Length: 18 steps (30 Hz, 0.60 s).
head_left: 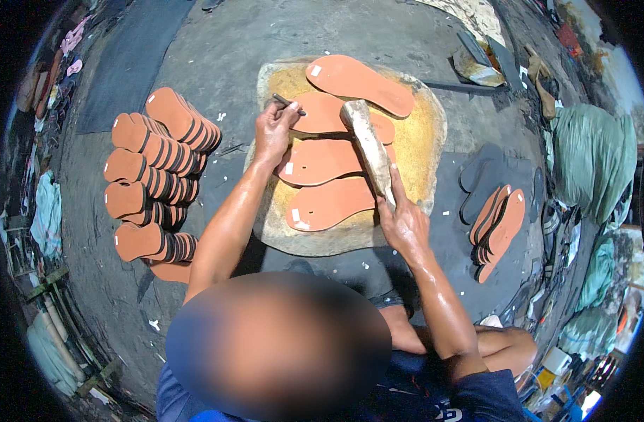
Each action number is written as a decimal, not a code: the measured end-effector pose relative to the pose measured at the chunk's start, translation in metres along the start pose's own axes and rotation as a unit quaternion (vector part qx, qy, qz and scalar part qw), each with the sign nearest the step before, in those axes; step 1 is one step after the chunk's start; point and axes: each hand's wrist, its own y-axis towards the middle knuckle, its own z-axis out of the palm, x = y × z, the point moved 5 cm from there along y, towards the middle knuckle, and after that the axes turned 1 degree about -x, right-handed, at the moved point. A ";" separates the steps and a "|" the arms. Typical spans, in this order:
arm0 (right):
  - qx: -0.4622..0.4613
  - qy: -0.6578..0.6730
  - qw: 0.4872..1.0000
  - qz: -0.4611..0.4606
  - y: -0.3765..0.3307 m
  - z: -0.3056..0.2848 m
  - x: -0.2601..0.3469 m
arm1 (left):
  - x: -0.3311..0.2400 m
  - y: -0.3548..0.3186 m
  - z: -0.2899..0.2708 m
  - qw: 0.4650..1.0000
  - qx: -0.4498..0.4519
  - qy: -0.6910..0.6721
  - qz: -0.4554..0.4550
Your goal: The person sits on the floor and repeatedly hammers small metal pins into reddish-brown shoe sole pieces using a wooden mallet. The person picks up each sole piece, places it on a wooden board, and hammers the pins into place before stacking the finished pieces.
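My left hand (273, 135) pinches a short, dark, rod-like punch (282, 100), which slants with its lower end at the white-labelled end of an orange-brown sandal sole (323, 111). My right hand (408, 224) is wrapped round the near end of a worn, whitish wooden mallet (368, 146). The mallet's thick far end hangs over that same sole, apart from the punch. Nearer to me lie two similar soles, a middle one (325, 160) and a near one (336, 204), each with a small dark hole. The far sole (361, 84) lies at an angle.
Under the soles is a worn yellow board (424, 148) on the dark floor. To the left, stacked soles (149, 165) lean in overlapping rows. At right are a smaller group of soles (503, 228) and dark sole pieces (480, 176). A green cloth bundle (593, 158) stands farther right.
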 end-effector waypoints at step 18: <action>-0.097 0.307 0.946 -0.043 0.029 -0.067 0.005 | -0.003 0.097 0.061 0.991 0.028 0.013 0.133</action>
